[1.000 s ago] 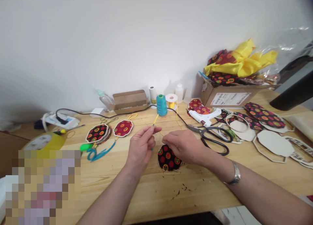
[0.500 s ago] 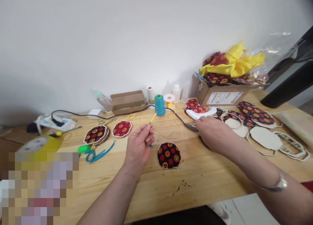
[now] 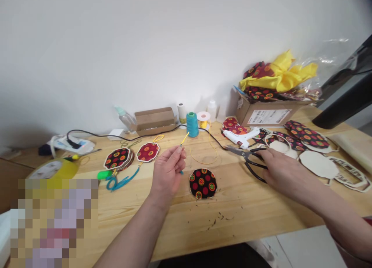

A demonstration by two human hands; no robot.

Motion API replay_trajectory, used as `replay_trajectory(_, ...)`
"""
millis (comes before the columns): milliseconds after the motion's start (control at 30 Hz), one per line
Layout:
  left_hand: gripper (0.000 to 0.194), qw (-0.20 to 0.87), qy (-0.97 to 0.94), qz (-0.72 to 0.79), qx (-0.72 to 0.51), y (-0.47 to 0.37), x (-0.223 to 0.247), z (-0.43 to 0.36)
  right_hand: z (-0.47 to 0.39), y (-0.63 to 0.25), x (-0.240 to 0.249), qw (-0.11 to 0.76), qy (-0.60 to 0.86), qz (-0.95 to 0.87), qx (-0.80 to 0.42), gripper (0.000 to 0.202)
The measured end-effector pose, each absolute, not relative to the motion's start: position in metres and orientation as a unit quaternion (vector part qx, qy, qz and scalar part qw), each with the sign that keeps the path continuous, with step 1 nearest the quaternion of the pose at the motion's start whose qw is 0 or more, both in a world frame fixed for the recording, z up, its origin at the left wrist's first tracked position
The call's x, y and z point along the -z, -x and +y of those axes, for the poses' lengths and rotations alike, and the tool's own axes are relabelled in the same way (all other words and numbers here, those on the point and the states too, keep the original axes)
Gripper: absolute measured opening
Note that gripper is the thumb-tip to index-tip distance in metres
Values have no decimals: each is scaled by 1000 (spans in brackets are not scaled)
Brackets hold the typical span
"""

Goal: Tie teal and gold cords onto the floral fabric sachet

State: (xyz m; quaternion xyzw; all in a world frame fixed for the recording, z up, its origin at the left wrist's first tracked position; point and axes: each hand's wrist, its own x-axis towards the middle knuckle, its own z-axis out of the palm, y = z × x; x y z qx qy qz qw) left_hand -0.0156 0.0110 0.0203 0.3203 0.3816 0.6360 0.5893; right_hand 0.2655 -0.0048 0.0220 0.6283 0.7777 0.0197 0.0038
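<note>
My left hand (image 3: 169, 169) is closed in a pinch on a short yellow cord (image 3: 185, 138), with a bit of teal thread showing at the fingertips and below the fingers. On the right, my right hand (image 3: 280, 169) has its fingers on one black handle of the scissors (image 3: 243, 153), whose blades point left on the table. A white glue gun (image 3: 240, 137) lies just behind the scissors. Between my hands a black patterned fabric piece (image 3: 203, 183) with scalloped edges lies flat.
Behind stand a teal thread cone (image 3: 192, 125), a yellow cord spool (image 3: 203, 120) and an open cardboard tray (image 3: 155, 120). Finished-looking tasselled pieces (image 3: 148, 152) lie left. Pale cut shapes (image 3: 318, 165) and a full carton (image 3: 266, 114) are right. A black cable (image 3: 139, 137) crosses the back.
My right hand has let go of the glue gun, which now rests on the table, and moved right and nearer onto the scissors' handle. My left hand still pinches the cord.
</note>
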Motion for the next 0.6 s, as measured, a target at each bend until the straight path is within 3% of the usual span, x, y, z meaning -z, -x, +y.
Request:
replay_trajectory(233, 11, 589, -326, 381, -634, 15, -21, 10, -10, -242, -35, -108, -551, 821, 102, 40)
replay_trajectory(600, 11, 588, -328, 380, -634, 14, -21, 9, -3, -190, -40, -60, -483, 873, 25, 31)
